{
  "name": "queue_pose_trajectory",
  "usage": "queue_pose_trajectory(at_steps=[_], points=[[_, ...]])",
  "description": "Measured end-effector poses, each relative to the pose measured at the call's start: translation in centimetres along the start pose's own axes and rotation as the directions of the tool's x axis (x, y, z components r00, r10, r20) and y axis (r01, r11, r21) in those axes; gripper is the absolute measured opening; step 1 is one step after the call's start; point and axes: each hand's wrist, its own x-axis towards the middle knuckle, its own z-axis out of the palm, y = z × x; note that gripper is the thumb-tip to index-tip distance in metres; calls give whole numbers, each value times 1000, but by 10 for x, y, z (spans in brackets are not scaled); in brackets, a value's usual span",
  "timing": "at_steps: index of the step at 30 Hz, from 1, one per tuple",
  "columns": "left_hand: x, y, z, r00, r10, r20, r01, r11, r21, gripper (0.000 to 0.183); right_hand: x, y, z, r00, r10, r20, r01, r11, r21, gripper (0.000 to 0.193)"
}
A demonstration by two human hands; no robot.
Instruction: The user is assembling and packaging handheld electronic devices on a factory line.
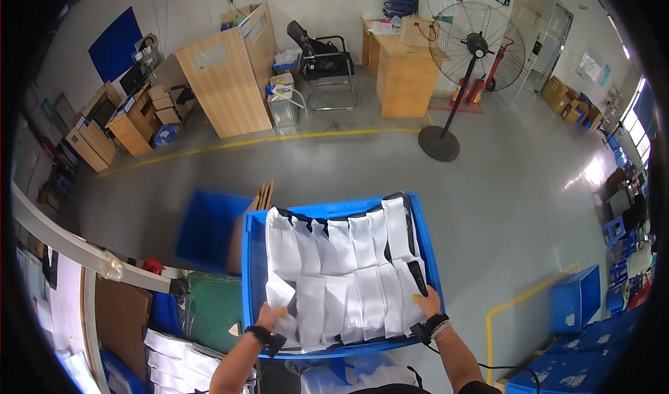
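In front of me a blue plastic crate holds two rows of white padded sleeves standing close together, with black edges showing between several of them. My left hand is at the near left corner, its fingers closed against the end white sleeve. Just above that hand, a white flap sticks up at a tilt. At the right end of the near row, my right hand is closed on a sleeve with a black edge. The fingertips of both hands are partly hidden. Dark bands circle both wrists.
Another blue bin with cardboard stands beyond the crate's left side. More white sleeves lie at lower left, near a green surface. A floor fan stands ahead; blue bins sit at right.
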Motion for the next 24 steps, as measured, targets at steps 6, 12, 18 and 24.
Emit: queue_pose_trajectory(at_steps=[6, 12, 18, 24], points=[[22, -48, -19, 983, 43, -178, -12, 985, 173, 30, -1, 4, 10, 997, -9, 74, 10, 1000, -9, 43], [26, -63, -32, 978, 131, -162, -130, 991, 15, 44, 15, 50, 24, 985, 87, 148, -107, 986, 130, 58], [4, -26, -44, 991, 35, -127, -38, 999, -23, 44, 15, 36, 8, 966, 71, 248, -133, 962, 241, 46], [6, -36, -56, 972, 62, -226, -46, 996, 78, 39, 22, 30, 5, 954, 52, 296, -154, 930, 335, 39]])
